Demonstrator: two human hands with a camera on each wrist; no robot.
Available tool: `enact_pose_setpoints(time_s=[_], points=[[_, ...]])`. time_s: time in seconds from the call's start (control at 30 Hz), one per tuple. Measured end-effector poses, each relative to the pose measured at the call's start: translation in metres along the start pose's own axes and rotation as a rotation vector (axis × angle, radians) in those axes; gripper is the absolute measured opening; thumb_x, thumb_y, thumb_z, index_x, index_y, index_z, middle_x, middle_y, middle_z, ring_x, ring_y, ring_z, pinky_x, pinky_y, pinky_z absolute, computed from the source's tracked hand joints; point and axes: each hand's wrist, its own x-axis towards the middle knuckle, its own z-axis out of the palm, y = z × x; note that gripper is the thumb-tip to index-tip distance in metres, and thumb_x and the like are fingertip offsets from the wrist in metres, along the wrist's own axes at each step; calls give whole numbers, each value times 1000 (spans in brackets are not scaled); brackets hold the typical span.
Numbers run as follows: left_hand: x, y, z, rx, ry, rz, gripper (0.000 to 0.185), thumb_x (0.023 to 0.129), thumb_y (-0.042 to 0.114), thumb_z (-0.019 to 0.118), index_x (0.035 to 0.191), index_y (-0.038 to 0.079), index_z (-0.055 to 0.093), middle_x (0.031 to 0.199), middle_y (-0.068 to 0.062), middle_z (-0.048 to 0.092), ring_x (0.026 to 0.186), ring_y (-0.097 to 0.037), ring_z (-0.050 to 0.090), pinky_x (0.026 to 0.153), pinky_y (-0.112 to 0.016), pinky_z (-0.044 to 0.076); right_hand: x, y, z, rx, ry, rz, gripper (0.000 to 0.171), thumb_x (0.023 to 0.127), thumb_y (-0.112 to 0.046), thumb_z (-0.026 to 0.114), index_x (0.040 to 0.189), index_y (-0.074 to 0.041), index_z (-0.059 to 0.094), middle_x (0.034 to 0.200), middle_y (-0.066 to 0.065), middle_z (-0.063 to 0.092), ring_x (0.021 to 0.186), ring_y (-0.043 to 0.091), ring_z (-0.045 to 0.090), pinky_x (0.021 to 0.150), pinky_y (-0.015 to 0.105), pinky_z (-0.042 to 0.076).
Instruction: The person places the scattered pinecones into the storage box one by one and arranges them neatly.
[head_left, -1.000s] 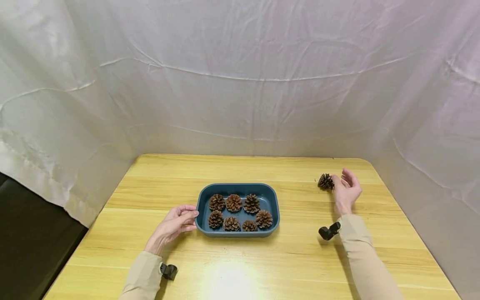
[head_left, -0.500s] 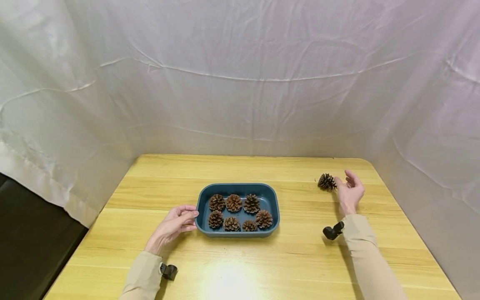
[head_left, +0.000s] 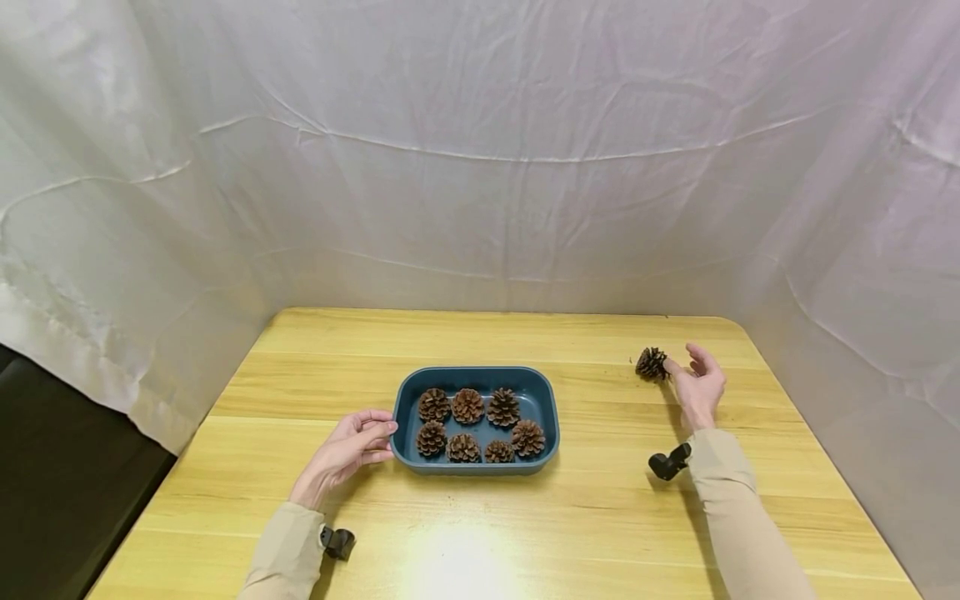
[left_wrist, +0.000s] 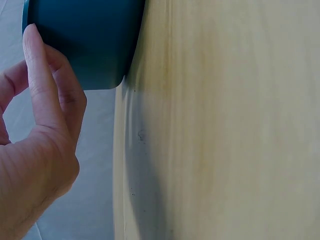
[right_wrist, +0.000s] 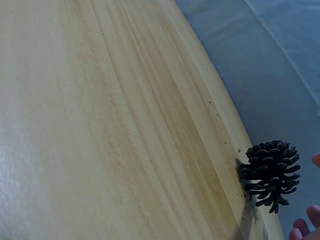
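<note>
A dark blue rectangular tray (head_left: 475, 469) with rounded corners stands mid-table and holds several brown pine cones (head_left: 468, 406). At its left end my left hand (head_left: 348, 446) holds the rim between thumb and fingers. The left wrist view shows a fingertip at the rim of the tray (left_wrist: 85, 45). Far off to the right, a single pine cone (head_left: 652, 364) lies on the table. My right hand (head_left: 699, 388) is just right of this cone, thumb tip at its edge and other fingers spread. In the right wrist view, fingertips show beside the cone (right_wrist: 272, 172), not wrapped round it.
The light wood table (head_left: 600, 517) ends in front of a pale hanging cloth (head_left: 495, 183) at the back and sides. A black surface (head_left: 67, 483) shows at the far left. Small dark crumbs (right_wrist: 210, 102) lie near the lone cone.
My right hand has drawn back slightly to the right from the lone cone, then come a little closer again. The cone has barely shifted. My left hand and the tray are still.
</note>
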Motion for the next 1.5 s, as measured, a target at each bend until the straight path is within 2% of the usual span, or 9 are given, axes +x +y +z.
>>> enact_pose_setpoints(time_s=[0.3, 0.53, 0.63, 0.97, 1.2, 1.4, 1.5], points=[[0, 1, 0, -5, -7, -2, 31, 102, 6, 54, 127, -10, 44, 98, 2, 64, 76, -7, 66, 73, -20, 63, 0, 0, -3, -35, -64, 7, 63, 91, -2, 67, 149, -10, 46, 158, 16, 40, 143, 32, 40, 123, 41, 37], [0, 1, 0, -6, -12, 0, 31, 102, 6, 54, 127, -10, 44, 98, 2, 64, 75, -7, 66, 72, -20, 63, 1, 2, -1, -93, -68, 13, 61, 91, -4, 67, 149, -8, 47, 155, 17, 43, 128, 23, 49, 112, 30, 45], [0, 1, 0, -7, -10, -2, 32, 102, 6, 54, 127, -11, 43, 98, 2, 64, 75, -7, 66, 72, -20, 63, 1, 1, 0, -110, -82, 25, 62, 91, -4, 66, 150, -9, 46, 155, 16, 43, 124, 19, 49, 111, 30, 46], [0, 2, 0, 4, -7, -5, 33, 102, 6, 54, 128, -12, 43, 98, 2, 63, 75, -7, 66, 72, -19, 63, 2, 0, 1, -115, -125, 51, 61, 93, -4, 63, 151, -9, 44, 156, 17, 43, 138, 29, 45, 118, 41, 43], [0, 2, 0, 4, -8, -4, 32, 102, 6, 54, 127, -11, 44, 98, 2, 63, 75, -7, 66, 72, -19, 63, 3, 0, 1, -159, -137, 73, 61, 91, -1, 65, 149, -9, 47, 153, 17, 48, 127, 23, 49, 112, 34, 47], [-1, 2, 0, 8, -7, -6, 33, 102, 7, 54, 128, -12, 43, 98, 3, 64, 74, -7, 66, 72, -19, 63, 3, 3, 1, -172, -153, 60, 62, 89, 4, 62, 148, -5, 47, 151, 19, 49, 134, 29, 48, 116, 39, 46], [0, 2, 0, 0, -5, -10, 30, 102, 6, 54, 126, -9, 45, 98, 3, 64, 75, -7, 66, 72, -20, 63, 3, 4, 0, -206, -149, 47, 62, 88, 4, 63, 147, -6, 49, 149, 19, 52, 125, 23, 54, 104, 26, 52]])
